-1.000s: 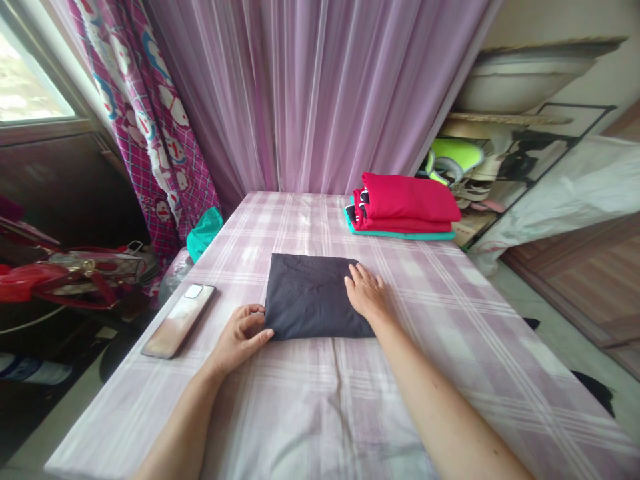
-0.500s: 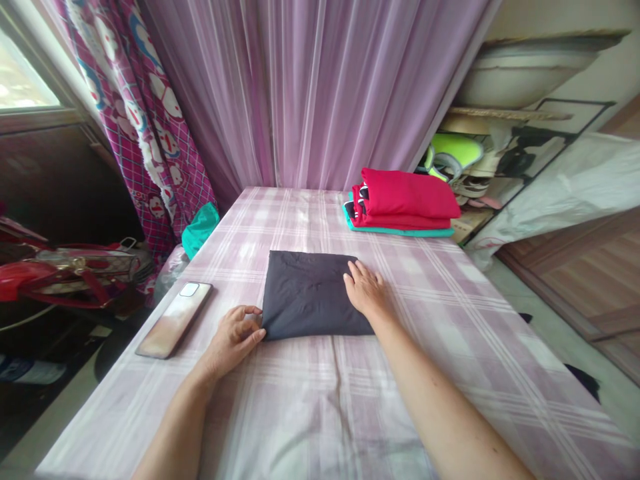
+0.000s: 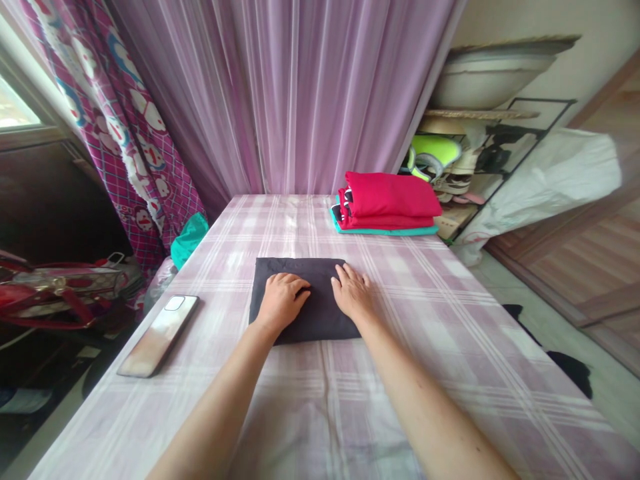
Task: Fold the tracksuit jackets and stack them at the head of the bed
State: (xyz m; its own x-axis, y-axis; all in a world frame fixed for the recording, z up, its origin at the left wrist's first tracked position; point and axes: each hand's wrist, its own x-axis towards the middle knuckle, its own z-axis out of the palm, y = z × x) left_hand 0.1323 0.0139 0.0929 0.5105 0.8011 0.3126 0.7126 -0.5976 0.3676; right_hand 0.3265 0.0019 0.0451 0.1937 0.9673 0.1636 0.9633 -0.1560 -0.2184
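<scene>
A dark, flat folded piece of clothing [image 3: 320, 320] lies on the checked tablecloth in front of me; what kind of garment it is does not show. My left hand [image 3: 284, 299] rests on its left half, palm down, fingers lightly bent and grasping nothing. On its right edge lies my right hand [image 3: 353, 290], with the fingers spread flat over the cloth. Farther back on the table sits a stack of folded red clothes [image 3: 393, 197] with a teal folded cloth [image 3: 395, 231] under it.
A phone [image 3: 159, 337] lies face down near the table's left edge. Purple curtains [image 3: 310, 93] hang behind the table [image 3: 435, 373]. To the right stands a rack with a large basin [image 3: 495, 77] and shoes. A teal bag [image 3: 189, 239] is by the left edge.
My left hand has moved from the garment's lower left corner up and right onto its top. The right hand stays on the right edge. The view has shifted slightly.
</scene>
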